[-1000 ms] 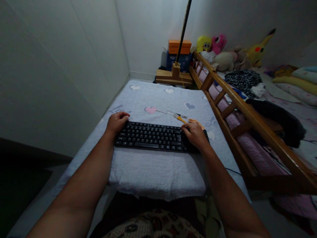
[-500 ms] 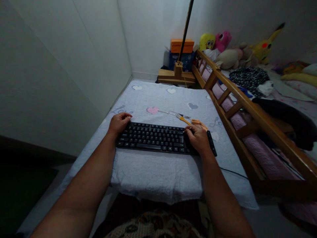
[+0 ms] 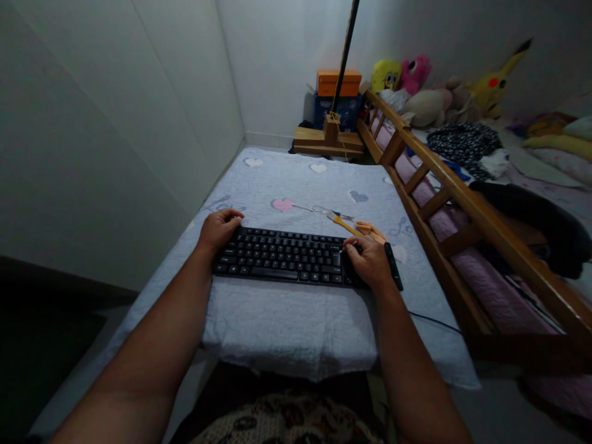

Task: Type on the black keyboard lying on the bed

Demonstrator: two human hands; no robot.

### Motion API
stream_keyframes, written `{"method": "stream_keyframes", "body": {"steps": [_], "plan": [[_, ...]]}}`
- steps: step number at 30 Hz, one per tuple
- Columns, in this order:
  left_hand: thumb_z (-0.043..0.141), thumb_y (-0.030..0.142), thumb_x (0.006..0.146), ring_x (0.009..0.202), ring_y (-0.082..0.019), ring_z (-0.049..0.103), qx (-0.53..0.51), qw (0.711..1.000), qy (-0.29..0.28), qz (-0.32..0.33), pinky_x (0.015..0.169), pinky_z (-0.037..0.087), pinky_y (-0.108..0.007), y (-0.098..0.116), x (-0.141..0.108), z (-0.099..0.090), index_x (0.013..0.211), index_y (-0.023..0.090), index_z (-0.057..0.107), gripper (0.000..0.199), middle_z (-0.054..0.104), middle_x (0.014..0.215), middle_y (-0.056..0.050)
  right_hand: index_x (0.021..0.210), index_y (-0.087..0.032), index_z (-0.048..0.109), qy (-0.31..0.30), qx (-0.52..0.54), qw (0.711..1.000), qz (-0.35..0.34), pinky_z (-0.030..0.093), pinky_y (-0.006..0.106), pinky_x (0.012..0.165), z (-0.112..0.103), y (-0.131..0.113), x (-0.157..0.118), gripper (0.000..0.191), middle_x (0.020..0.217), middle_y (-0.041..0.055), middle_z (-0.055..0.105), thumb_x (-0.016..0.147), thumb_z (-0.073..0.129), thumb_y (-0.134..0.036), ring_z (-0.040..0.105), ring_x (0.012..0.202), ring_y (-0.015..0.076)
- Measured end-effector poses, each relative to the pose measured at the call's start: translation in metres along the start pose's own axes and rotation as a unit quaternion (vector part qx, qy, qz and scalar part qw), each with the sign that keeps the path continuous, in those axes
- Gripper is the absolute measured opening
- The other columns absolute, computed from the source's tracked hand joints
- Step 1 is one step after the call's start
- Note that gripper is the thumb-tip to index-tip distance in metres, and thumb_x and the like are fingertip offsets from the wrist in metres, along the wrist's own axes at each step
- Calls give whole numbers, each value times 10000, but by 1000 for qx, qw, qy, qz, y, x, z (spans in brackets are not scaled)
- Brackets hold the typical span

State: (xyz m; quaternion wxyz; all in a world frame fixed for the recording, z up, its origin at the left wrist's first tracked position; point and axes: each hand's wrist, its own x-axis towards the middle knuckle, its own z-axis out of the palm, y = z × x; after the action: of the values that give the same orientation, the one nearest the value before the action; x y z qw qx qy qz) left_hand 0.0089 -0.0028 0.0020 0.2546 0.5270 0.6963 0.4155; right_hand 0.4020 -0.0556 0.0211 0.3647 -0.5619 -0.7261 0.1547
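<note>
A black keyboard (image 3: 282, 254) lies flat on the cloth-covered table, its long side facing me. My left hand (image 3: 221, 228) is closed around the keyboard's upper left corner. Over the keys at the right end is my right hand (image 3: 365, 256), its thumb and fingers pinched together. A tiny pale tip shows at those fingers, too small to name. Just beyond the keyboard lies a flat brush (image 3: 341, 222) with an orange-yellow handle. Close to it are a thin metal tool (image 3: 303, 208) and a folded orange cloth (image 3: 370, 230), partly behind my right hand.
A pale blue tablecloth (image 3: 287, 320) with hearts covers the table. The keyboard's cable (image 3: 435, 320) runs off to the right. A wooden bed rail (image 3: 444, 185) borders the right side, a white panel (image 3: 139, 123) the left. Boxes (image 3: 338, 83) and a wooden stand (image 3: 324, 142) are behind.
The view has shifted slightly, so everything sits a little more to the left. Both hands keep nearly the same places on the keyboard.
</note>
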Motion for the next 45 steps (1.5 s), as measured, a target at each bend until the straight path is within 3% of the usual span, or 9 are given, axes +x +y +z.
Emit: {"method": "stream_keyframes", "body": {"steps": [31, 45], "plan": [[642, 365, 676, 693, -203, 606, 0, 1000, 2, -4, 693, 464, -317, -2, 0, 0, 822, 216, 740, 231, 682, 710, -4, 881, -225, 771, 33, -8, 999, -5, 533, 463, 927, 7, 9, 1, 186, 902, 91, 768, 910, 599, -289, 673, 925, 294], [626, 376, 685, 699, -196, 608, 21, 1000, -4, 8, 700, 459, -312, -5, 3, 0, 864, 197, 760, 287, 695, 727, -7, 810, -229, 730, 47, -5, 999, -19, 532, 442, 874, 8, 8, 0, 173, 836, 73, 752, 881, 578, -271, 671, 878, 284]]}}
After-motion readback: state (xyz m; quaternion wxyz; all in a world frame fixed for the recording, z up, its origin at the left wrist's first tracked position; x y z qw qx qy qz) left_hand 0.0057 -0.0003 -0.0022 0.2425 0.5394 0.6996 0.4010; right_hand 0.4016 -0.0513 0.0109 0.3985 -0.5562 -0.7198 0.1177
